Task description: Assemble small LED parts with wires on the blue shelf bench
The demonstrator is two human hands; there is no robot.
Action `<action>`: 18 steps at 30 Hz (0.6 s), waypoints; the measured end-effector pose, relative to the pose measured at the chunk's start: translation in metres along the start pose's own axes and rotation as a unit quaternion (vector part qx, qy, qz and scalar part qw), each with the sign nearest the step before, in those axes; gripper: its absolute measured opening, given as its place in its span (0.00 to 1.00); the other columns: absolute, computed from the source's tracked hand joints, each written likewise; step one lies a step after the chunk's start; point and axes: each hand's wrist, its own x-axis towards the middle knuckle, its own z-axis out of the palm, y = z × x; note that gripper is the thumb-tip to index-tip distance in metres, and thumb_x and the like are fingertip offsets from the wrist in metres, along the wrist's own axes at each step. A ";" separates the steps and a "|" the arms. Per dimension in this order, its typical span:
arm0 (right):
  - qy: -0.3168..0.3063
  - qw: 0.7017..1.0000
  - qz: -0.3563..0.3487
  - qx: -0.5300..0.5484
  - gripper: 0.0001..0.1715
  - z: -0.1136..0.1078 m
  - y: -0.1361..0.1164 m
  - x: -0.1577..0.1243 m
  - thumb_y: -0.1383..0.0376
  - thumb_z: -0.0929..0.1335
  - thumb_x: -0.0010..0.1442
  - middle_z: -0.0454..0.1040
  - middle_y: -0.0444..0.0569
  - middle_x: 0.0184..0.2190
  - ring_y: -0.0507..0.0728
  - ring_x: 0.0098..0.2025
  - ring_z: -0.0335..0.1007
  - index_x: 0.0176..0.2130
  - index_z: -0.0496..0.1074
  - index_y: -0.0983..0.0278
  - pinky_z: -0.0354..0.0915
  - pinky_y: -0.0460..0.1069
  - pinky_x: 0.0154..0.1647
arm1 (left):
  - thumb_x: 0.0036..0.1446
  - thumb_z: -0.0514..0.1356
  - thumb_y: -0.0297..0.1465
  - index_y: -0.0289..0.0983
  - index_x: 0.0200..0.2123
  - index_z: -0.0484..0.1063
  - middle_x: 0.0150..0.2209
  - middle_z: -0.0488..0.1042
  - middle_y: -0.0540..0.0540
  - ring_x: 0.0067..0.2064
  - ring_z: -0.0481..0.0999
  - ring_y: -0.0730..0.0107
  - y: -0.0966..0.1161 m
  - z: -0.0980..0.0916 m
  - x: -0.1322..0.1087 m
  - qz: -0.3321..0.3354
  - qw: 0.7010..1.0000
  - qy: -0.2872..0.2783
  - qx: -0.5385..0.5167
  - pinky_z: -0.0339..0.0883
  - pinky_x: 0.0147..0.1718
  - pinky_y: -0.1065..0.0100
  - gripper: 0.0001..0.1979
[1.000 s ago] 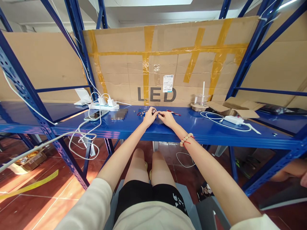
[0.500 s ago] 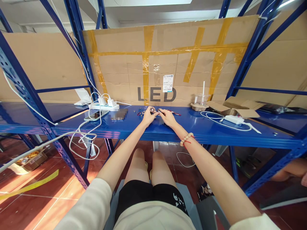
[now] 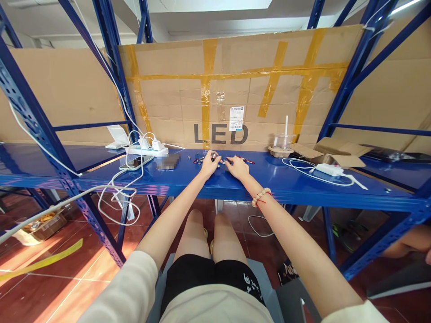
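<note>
My left hand (image 3: 210, 166) is closed around a small shiny metal part (image 3: 214, 156) with a dark portion, over the blue shelf. Its exact kind is too small to make out. Just to its right, my right hand (image 3: 238, 168) rests low on the shelf, thumb and forefinger a little apart beside tiny metal pieces (image 3: 222, 162). Beyond its knuckles lies a red-handled slim tool (image 3: 247, 160), partly hidden by the hand. Several small loose metal parts (image 3: 198, 160) are scattered to the left of my left hand.
On the blue shelf (image 3: 188, 181), a power strip (image 3: 151, 151), a phone (image 3: 136, 163) and looped white cables sit at left. To the right are a plastic cup (image 3: 282, 140) in a carton holder, a white adapter (image 3: 329, 169) and an opened cardboard box (image 3: 336, 147). A taped cardboard panel (image 3: 161, 98) stands behind.
My hands, which were together at the fingertips, have come apart. My right hand has opened slightly and lowered toward the shelf; the metal part stays in my left hand.
</note>
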 end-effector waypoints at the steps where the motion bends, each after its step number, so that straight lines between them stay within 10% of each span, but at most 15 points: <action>1: -0.003 1.000 0.006 -0.006 0.15 0.001 0.001 0.000 0.60 0.62 0.58 0.72 0.49 0.40 0.58 0.42 0.67 0.41 0.74 0.59 0.62 0.50 0.41 | 0.51 0.54 0.26 0.37 0.30 0.57 0.21 0.68 0.54 0.25 0.69 0.77 0.000 0.000 0.000 -0.001 1.000 0.002 0.001 0.63 0.31 0.72 0.05; 10: 0.132 0.974 -0.053 0.176 0.16 0.004 0.010 0.006 0.61 0.63 0.56 0.71 0.50 0.39 0.53 0.32 0.68 0.40 0.75 0.63 0.65 0.50 0.38 | 0.53 0.52 0.24 0.36 0.35 0.60 0.21 0.69 0.53 0.28 0.70 0.76 0.000 -0.001 0.001 -0.018 1.000 -0.007 0.011 0.63 0.32 0.72 0.05; 18: 0.035 0.943 -0.114 0.310 0.14 0.007 0.010 0.010 0.59 0.67 0.51 0.74 0.51 0.34 0.54 0.31 0.70 0.35 0.76 0.64 0.67 0.49 0.35 | 0.53 0.52 0.24 0.35 0.38 0.61 0.21 0.66 0.54 0.26 0.68 0.79 0.006 0.001 -0.001 -0.084 0.996 -0.023 -0.035 0.60 0.28 0.75 0.07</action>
